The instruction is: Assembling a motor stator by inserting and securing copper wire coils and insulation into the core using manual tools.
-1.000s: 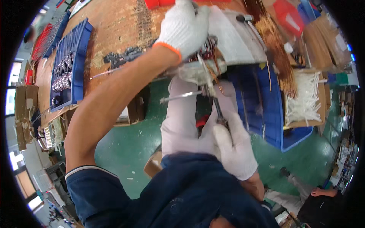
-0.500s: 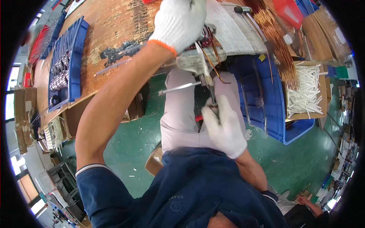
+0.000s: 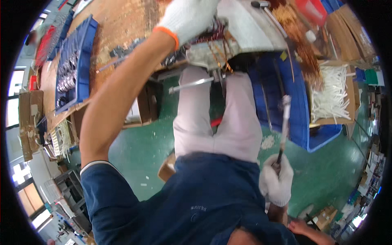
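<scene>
My left hand, in a white glove with an orange cuff, lies against a dark red, wire-wound part at the bench edge. Its fingers are mostly hidden or cut off by the upper edge. Below that part is a grey vise with a metal handle bar, and bent copper wire ends hang over it. My gloved right hand is closed around the dark grip of a slim tool with a pale shaft, held upright beside my right thigh. Blur hides the tool's kind.
A blue tray of metal parts stands at the bench's left. On the right are a hammer, copper wires, a blue bin and a carton with white strips. Another person's hand shows at lower right.
My right hand has drawn the tool away from the vise, down and to the right. My left hand has shifted slightly up and left, still beside the wound part.
</scene>
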Demonstrator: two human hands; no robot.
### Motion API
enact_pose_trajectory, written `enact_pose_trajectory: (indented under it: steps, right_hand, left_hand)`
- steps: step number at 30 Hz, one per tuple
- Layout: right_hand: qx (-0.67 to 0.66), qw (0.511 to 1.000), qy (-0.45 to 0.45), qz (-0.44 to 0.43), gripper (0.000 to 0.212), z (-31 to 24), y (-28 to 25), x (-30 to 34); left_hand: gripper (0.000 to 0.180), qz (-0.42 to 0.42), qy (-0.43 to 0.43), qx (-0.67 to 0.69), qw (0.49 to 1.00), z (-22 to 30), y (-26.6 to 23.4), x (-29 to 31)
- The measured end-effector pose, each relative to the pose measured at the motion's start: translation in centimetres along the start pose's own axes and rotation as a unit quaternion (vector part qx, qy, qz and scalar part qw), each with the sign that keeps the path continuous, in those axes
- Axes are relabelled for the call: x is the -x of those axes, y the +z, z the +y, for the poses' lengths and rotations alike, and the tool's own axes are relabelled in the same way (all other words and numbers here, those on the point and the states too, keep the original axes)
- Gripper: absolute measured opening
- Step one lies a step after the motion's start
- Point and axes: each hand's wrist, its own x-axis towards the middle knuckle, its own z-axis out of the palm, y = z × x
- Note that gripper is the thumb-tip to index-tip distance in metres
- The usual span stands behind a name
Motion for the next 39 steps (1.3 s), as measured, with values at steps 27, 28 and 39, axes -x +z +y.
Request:
enact_pose_trajectory:
  steps: [27,28,39]
  right_hand:
    - [0.389,0.68,-0.621,-0.033,0.055,-9.7,10.4,-16.8]
    - [0.413,0.614,-0.672,0.013,0.053,-10.1,10.9,-16.4]
    - [0.236,0.723,-0.65,0.018,0.029,-9.9,13.6,-15.7]
  left_hand:
    - [0.022,0.084,-0.144,0.246,0.955,1.6,-1.7,13.2]
    - [0.022,0.078,-0.202,0.251,0.944,1.5,-0.7,14.0]
    - [0.028,-0.019,-0.252,0.404,0.879,1.0,0.4,12.8]
